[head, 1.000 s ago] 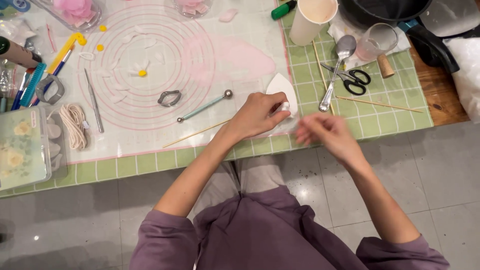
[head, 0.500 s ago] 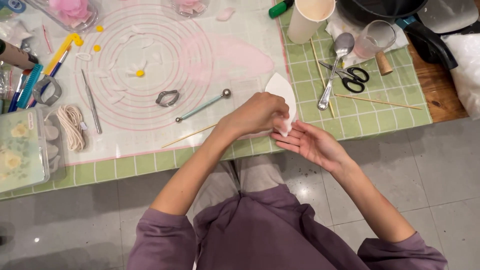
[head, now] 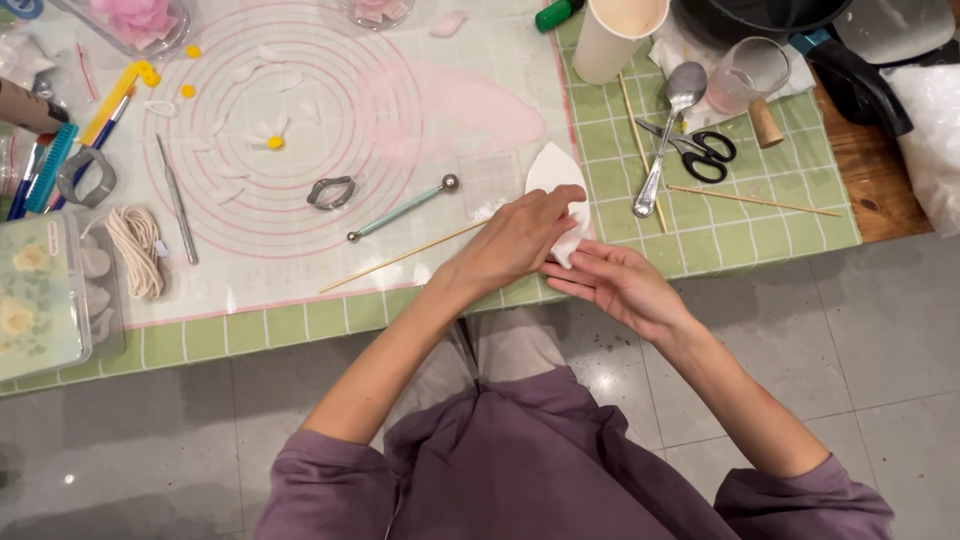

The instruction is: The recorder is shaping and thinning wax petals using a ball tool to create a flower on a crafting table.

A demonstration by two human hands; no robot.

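My left hand pinches the lower part of a white petal-shaped piece of paste at the table's front edge. My right hand lies palm up just below it, fingers apart, its fingertips under the petal's lower end. A thin wooden skewer lies on the mat to the left of my left hand. A ball-ended modelling tool and a small metal cutter rest a little further left.
A clear mat with pink circles covers a green grid cutting mat. A spoon, scissors, cup, glass and cork stand at right. String, tools and a plastic box lie at left.
My left hand lifted the white petal off the mat edge and holds it. My right hand opened and turned palm up beneath it.
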